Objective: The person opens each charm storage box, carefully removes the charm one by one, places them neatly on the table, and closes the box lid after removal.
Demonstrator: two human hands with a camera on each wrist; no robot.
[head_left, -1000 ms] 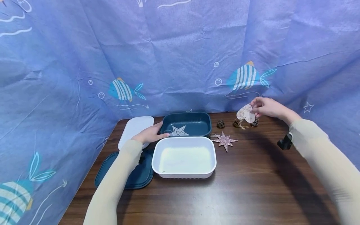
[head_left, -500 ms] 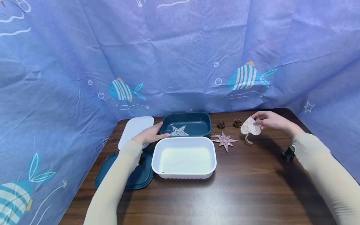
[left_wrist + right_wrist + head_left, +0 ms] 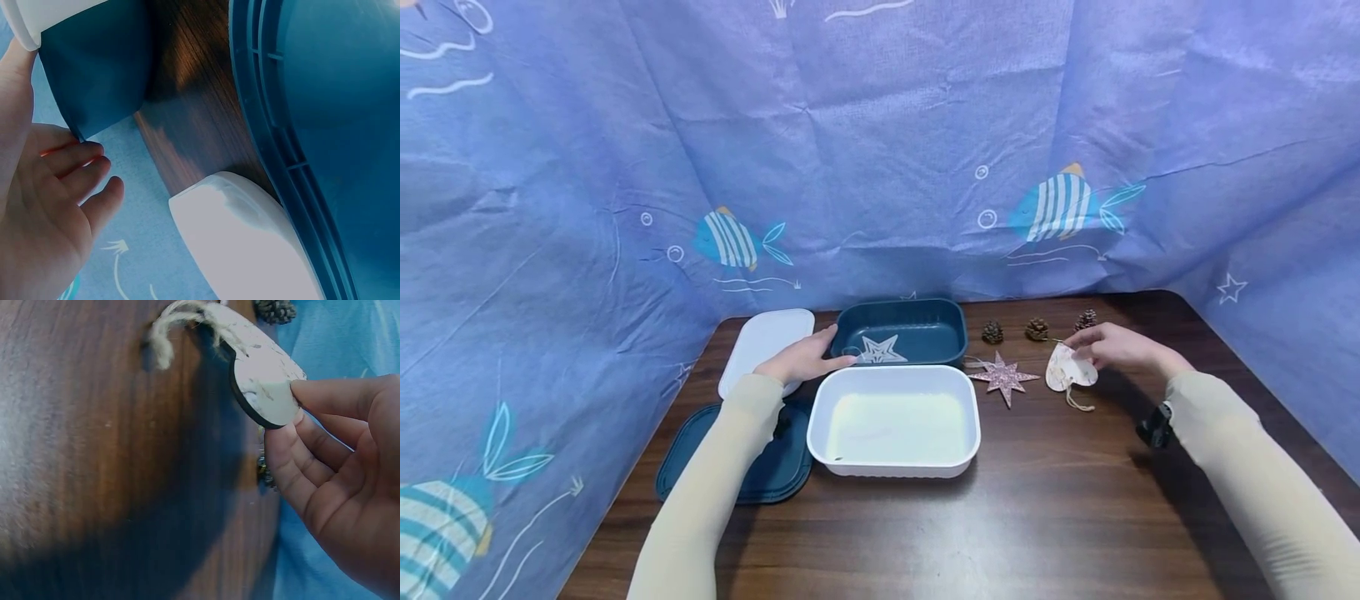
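My right hand (image 3: 1118,345) pinches a pale heart ornament (image 3: 1067,367) with a twine loop, low over the table's right side. In the right wrist view, thumb and fingertips grip one rounded lobe of the heart (image 3: 269,390), and the twine hangs off its far end. My left hand (image 3: 799,357) rests at the left end of a dark teal box (image 3: 928,340), fingers loosely bent along its outer wall, as the left wrist view shows. Inside that box lies a whitish star ornament (image 3: 882,349). A white box (image 3: 893,427) stands in front of it.
A pink glitter star (image 3: 1004,377) lies right of the boxes. Behind it sit pine cones: one (image 3: 992,332) on the left, one (image 3: 1037,329) in the middle, one (image 3: 1086,320) on the right. A white lid (image 3: 760,337) and a teal lid (image 3: 775,467) lie left.
My right hand has brought the heart ornament from over the pine cones forward and down toward the table, uncovering the right pine cone. My left hand stays at the teal box.
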